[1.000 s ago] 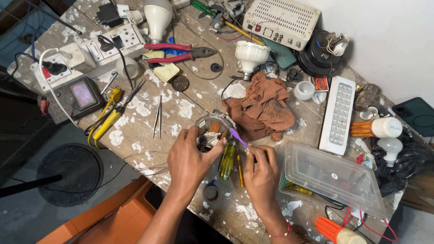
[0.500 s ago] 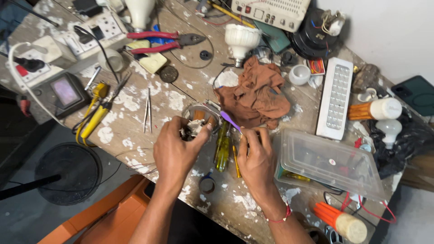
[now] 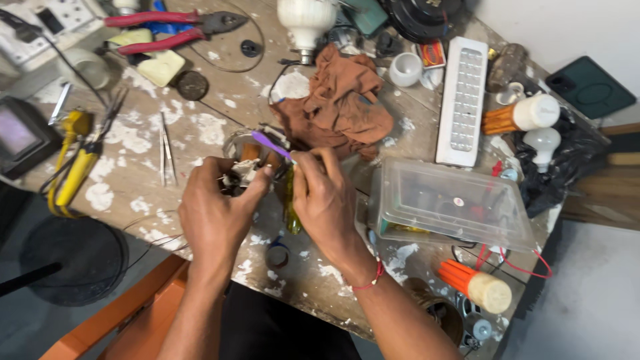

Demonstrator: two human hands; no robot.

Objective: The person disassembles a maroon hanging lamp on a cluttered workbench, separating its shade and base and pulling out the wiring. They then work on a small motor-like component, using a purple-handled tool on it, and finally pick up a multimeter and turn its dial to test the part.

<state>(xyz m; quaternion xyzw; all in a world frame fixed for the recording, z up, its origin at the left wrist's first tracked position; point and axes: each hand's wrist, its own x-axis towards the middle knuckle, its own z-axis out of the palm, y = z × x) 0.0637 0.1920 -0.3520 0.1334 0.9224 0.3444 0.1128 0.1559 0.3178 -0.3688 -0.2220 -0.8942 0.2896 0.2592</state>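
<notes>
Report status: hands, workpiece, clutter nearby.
Left hand grips small part. Right hand pinches purple tool at it. Brown rag and clear box crowd close.

cloth (image 3: pixel 340 103): rust brown
pliers (image 3: pixel 167 30): red handles
tool in right hand (image 3: pixel 272 146): purple
screwdriver (image 3: pixel 291 203): translucent yellow-green
tabletop (image 3: pixel 220 127): grey-brown, white paint blotches
probes, left of frame (image 3: pixel 73 167): yellow
lidded box (image 3: pixel 453 203): clear
</notes>
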